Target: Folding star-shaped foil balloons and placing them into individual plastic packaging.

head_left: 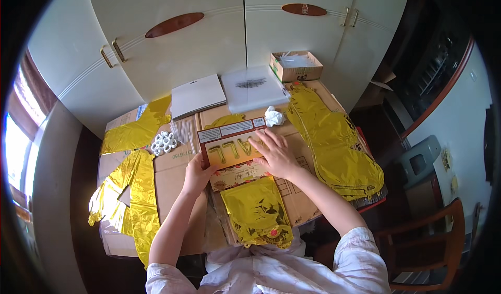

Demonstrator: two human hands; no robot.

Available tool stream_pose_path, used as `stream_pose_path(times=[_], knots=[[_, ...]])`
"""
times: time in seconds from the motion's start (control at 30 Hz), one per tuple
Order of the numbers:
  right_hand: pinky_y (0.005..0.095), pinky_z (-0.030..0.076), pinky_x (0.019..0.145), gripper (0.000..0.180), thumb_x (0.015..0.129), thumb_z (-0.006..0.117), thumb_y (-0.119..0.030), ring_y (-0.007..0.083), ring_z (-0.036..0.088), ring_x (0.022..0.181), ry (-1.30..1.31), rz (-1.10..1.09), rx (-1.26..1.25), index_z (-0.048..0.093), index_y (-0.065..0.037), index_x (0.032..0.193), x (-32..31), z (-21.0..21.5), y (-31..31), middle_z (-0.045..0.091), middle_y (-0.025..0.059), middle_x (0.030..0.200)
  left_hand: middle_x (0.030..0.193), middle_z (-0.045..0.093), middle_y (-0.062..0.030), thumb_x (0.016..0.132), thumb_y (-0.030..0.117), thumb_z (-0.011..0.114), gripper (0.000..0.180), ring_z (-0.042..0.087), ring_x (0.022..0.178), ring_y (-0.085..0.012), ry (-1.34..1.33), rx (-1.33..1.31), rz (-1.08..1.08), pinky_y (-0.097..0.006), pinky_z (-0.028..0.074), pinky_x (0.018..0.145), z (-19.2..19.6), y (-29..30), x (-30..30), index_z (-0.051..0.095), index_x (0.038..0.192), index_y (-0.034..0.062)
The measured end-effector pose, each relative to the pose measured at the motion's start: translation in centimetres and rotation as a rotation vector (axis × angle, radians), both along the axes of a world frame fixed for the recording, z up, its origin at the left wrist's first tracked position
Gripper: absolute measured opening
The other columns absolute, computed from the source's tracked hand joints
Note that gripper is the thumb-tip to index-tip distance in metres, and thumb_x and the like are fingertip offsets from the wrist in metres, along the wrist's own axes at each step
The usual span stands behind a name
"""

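Note:
In front of me lies a printed cardboard package sleeve, orange with a picture of gold letters, a dark red upper edge and a cream flowered lower part. My left hand grips its left edge, thumb on top; the fingers underneath are partly hidden. Across its right side rests my right hand, fingers spread and lying on the printed face. Just below the sleeve is a folded gold foil balloon, reaching to the near table edge. Another piece of gold foil shows behind the sleeve.
Flat gold foil balloons lie stacked at right, with others at left. Near the left ones sit white tape-like rings and clear straws. Farther back are white card sheets, plastic sleeves and an open box.

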State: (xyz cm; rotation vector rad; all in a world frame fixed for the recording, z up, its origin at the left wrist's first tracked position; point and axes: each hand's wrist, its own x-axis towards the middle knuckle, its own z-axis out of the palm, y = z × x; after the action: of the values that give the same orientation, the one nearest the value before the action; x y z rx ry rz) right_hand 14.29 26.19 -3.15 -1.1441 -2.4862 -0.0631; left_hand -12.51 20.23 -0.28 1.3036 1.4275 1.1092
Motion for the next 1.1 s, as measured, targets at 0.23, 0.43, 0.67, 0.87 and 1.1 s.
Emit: stream_pose_path(times=[0.23, 0.43, 0.67, 0.87, 1.1], knots=[[0.0505, 0.018, 0.115, 0.045, 0.093, 0.055, -0.035, 0.0223, 0.031, 0.139, 0.078, 0.164, 0.021, 0.048, -0.028, 0.137, 0.2, 0.9, -0.6, 0.044, 0.0019, 0.144, 0.095, 0.07, -0.0107, 0.082, -0.002, 0.065, 0.031, 0.065, 0.083, -0.0125, 0.046, 0.015, 0.011, -0.027, 0.053, 0.075, -0.6, 0.1, -0.2, 0.057, 0.112, -0.0035], [0.0519, 0.019, 0.114, 0.041, 0.095, 0.053, -0.038, 0.0229, 0.034, 0.139, 0.084, 0.238, 0.032, 0.052, -0.029, 0.134, -0.1, 1.5, -1.3, 0.044, 0.0007, 0.145, 0.093, 0.07, -0.0107, 0.081, -0.001, 0.066, 0.033, 0.066, 0.083, -0.0133, 0.02, 0.021, -0.01, -0.027, 0.053, 0.074, 0.2, -0.1, -0.3, 0.057, 0.113, -0.0028], [0.0534, 0.021, 0.114, 0.039, 0.094, 0.051, -0.041, 0.0232, 0.037, 0.137, -0.008, 0.331, -0.008, 0.055, -0.029, 0.132, -1.4, 2.1, -3.1, 0.046, 0.0021, 0.143, 0.091, 0.071, -0.0106, 0.079, 0.001, 0.068, 0.036, 0.068, 0.08, -0.0144, 0.123, 0.015, 0.022, -0.028, 0.053, 0.074, -0.9, -0.2, -0.8, 0.057, 0.114, -0.0016], [0.0528, 0.022, 0.114, 0.036, 0.094, 0.052, -0.038, 0.0232, 0.038, 0.137, -0.025, 0.326, -0.086, 0.059, -0.028, 0.128, -1.3, 1.4, -3.3, 0.049, 0.0026, 0.141, 0.09, 0.069, -0.0126, 0.074, 0.008, 0.073, 0.045, 0.066, 0.091, -0.0243, 0.415, 0.012, 0.079, -0.033, 0.051, 0.082, 0.6, -1.1, 0.0, 0.056, 0.115, 0.0004], [0.0523, 0.023, 0.114, 0.034, 0.093, 0.054, -0.037, 0.0238, 0.039, 0.136, -0.005, 0.325, -0.128, 0.062, -0.027, 0.125, -1.3, 1.5, -3.5, 0.051, 0.0044, 0.139, 0.131, 0.05, -0.0165, 0.07, 0.021, 0.076, 0.065, 0.043, 0.126, -0.0336, 0.856, 0.309, 0.193, -0.046, 0.034, 0.104, 0.5, -1.7, 0.5, 0.051, 0.129, 0.0078]])
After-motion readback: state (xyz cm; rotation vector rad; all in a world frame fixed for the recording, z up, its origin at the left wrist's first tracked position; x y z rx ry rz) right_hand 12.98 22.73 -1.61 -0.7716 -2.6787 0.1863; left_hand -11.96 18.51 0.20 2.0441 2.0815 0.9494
